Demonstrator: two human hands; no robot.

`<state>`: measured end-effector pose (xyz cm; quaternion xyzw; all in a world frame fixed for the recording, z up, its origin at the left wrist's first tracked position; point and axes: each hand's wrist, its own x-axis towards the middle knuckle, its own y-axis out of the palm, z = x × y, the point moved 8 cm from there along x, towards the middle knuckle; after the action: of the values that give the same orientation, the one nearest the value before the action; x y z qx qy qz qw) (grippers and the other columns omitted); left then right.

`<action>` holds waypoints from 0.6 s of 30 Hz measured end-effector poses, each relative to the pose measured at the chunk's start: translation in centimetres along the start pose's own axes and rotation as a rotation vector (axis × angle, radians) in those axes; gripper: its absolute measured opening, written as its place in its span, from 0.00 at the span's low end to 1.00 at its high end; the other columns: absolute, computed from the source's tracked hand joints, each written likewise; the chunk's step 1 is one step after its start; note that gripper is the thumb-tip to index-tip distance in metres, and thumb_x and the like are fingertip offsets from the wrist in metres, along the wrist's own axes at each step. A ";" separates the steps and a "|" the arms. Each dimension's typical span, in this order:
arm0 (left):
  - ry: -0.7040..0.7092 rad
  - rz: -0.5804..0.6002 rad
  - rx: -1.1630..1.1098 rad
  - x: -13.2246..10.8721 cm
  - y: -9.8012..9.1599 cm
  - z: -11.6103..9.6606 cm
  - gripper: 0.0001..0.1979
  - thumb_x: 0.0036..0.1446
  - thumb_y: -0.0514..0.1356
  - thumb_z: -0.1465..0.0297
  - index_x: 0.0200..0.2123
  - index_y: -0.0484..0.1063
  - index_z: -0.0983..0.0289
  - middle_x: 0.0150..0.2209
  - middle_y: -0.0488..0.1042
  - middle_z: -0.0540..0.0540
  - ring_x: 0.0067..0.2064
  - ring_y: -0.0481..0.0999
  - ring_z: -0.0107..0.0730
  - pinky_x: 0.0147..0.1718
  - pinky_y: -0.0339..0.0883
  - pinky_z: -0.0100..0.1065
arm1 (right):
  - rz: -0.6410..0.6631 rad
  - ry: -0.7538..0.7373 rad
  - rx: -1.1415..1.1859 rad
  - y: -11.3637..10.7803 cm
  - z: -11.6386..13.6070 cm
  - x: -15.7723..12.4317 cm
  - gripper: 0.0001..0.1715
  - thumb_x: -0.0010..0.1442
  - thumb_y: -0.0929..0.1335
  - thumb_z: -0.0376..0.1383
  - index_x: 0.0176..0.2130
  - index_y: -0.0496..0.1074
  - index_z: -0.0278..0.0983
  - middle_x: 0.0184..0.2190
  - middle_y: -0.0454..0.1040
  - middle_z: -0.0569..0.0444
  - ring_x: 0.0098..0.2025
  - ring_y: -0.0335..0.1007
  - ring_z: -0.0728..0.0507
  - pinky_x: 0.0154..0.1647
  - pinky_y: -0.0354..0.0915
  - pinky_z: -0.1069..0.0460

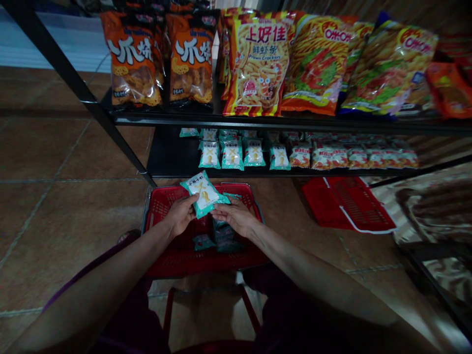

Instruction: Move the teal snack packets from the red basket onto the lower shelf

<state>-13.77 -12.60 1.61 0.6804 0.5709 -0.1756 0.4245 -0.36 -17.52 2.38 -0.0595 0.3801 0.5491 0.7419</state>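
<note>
A black shelf rack [295, 122] fills the view in front of you, its slanted post running down to the floor at the left. Along the front edge of its upper shelf stand the big snack bags: two orange bags [132, 59] at the left end, a yellow prawn cracker bag [258, 64] in the middle, and more bright bags leaning to the right. Directly under your arms sits a red basket [162, 201], its far rim close to the lower shelf. A second red basket [346, 204] lies on the floor to the right, well apart from yours. On the lower shelf, small teal packets [232, 153] line the front edge at the left and red-and-white packets [350, 157] carry on to the right. A few dark packets [217, 238] lie on the bottom of your basket.

Your left hand [180, 214] grips the teal packet [204, 193] at its lower left corner, and your right hand [236, 216] pinches its lower right edge. The packet is tilted, above the basket's far rim. Nothing stands between it and the lower shelf.

The floor [55, 196] is brown tile with pale grout, and the room is dim.
</note>
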 end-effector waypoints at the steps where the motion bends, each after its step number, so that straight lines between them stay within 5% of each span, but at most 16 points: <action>1: 0.009 0.001 0.015 -0.1 0.0 -0.1 0.09 0.50 0.63 0.73 0.37 0.72 0.68 0.35 0.78 0.60 0.33 0.77 0.33 0.30 0.69 0.31 | 0.007 0.000 -0.003 0.0 0.0 0.0 0.15 0.42 0.74 0.29 0.32 0.68 0.34 0.24 0.75 0.56 0.27 0.73 0.49 0.31 0.71 0.54; 18: 0.034 0.016 0.107 0.2 -0.9 0.1 0.15 0.47 0.65 0.67 0.38 0.72 0.66 0.38 0.77 0.59 0.33 0.76 0.32 0.33 0.69 0.34 | 0.040 0.001 -0.012 0.1 -0.1 0.0 0.16 0.41 0.75 0.31 0.32 0.69 0.34 0.26 0.76 0.54 0.28 0.74 0.48 0.33 0.71 0.53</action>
<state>-14.49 -12.56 1.05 0.7096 0.5623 -0.1906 0.3793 -0.50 -17.54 2.32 -0.0566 0.3784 0.5659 0.7303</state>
